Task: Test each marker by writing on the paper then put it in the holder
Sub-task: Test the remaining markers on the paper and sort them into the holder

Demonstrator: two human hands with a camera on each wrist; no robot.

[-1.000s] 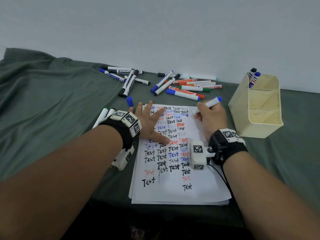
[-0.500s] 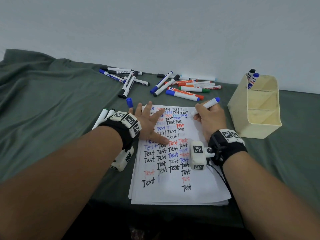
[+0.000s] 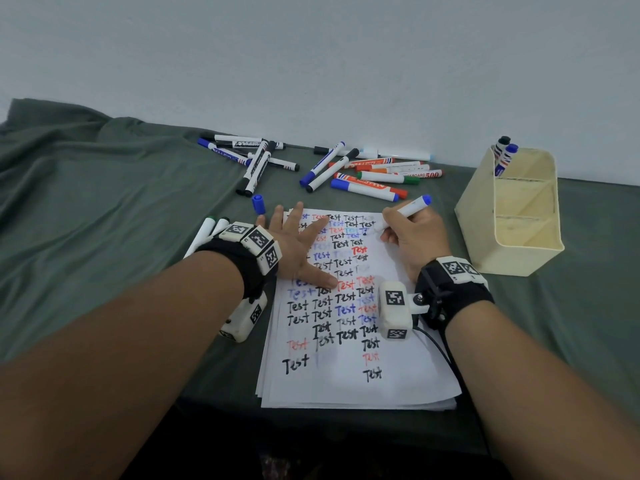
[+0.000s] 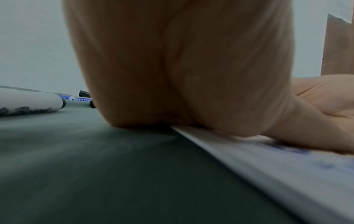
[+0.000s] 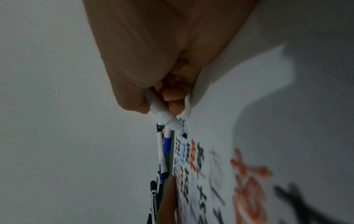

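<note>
Slightly lowered since a second ago: blue marker [image 3: 403,213], uncapped, tip on the far right of the paper [image 3: 346,386]. Right hand [image 3: 412,237] clamped round it, writing; testing step in hand. Left hand [image 3: 294,249] flat, fingers spread, pinning the sheet. Loose blue cap [image 3: 258,204] lies far left. Next: recap, then carry right to the holder [image 3: 512,237], where two markers [image 3: 504,155] stand.

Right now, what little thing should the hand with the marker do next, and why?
Probably finish the word. The right hand grips the blue marker with its tip down on the paper near the top rows, and the left hand presses the sheet flat. Its blue cap lies loose, so capping comes later.
</note>
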